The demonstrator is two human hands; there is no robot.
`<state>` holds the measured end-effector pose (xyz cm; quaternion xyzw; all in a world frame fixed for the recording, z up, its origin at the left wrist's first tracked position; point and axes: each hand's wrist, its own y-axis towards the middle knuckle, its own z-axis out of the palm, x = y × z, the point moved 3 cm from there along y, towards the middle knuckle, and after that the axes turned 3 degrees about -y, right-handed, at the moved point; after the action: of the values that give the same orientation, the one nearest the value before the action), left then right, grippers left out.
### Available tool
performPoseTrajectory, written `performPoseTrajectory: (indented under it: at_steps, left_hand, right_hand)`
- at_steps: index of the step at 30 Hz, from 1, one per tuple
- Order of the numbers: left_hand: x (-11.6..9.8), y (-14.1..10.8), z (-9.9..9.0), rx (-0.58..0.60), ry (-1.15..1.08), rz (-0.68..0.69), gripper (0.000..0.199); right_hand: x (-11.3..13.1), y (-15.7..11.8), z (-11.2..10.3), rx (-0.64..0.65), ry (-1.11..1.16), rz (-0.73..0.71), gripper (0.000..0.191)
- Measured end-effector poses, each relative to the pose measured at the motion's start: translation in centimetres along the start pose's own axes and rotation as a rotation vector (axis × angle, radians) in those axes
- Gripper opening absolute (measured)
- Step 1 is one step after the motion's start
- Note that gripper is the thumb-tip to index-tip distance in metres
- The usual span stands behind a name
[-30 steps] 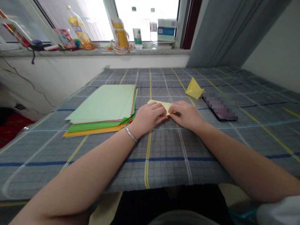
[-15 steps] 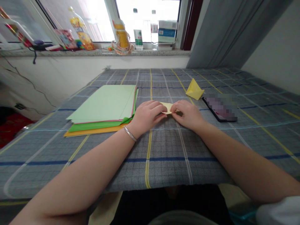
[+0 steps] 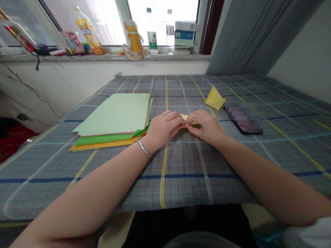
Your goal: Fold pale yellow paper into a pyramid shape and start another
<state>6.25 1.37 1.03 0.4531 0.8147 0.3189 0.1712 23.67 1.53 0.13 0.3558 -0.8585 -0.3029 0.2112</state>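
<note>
Between my hands is a small piece of pale yellow paper point(image 3: 184, 116), mostly covered by my fingers. My left hand point(image 3: 167, 126) pinches its near left side, fingertips closed on it. From the other side my right hand point(image 3: 205, 124) grips the paper with thumb and fingers, its fingertips meeting those of the left. How the paper is folded is hidden. Beyond the right hand a folded yellow paper shape point(image 3: 215, 99) with a pointed top stands on the checked cloth point(image 3: 181, 165).
A stack of coloured paper point(image 3: 116, 113), light green on top, lies left of my hands. To the right is a phone point(image 3: 243, 119) with a blurred screen. Bottles, a tube point(image 3: 152, 43) and boxes point(image 3: 184, 34) line the windowsill point(image 3: 103, 58) behind the table.
My fingertips have drawn together over the pale yellow paper, so less of it shows. The paper stack, phone and folded yellow shape stay in place.
</note>
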Motion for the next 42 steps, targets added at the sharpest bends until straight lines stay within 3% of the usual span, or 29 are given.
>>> performPoseTrajectory:
  at_steps: [11, 17, 42]
  left_hand:
    - [0.3, -0.1, -0.8, 0.010, -0.124, -0.111, 0.015]
    - [0.9, -0.2, -1.3, -0.011, -0.193, -0.180, 0.014]
    - [4.5, -0.8, -1.7, -0.244, -0.460, -0.492, 0.004]
  right_hand:
    - [-1.8, -0.2, -0.5, -0.085, 0.016, 0.013, 0.009]
    - [-2.8, -0.3, -1.0, -0.055, 0.000, 0.120, 0.009]
    - [-5.2, -0.9, -1.3, -0.100, -0.101, 0.267, 0.005]
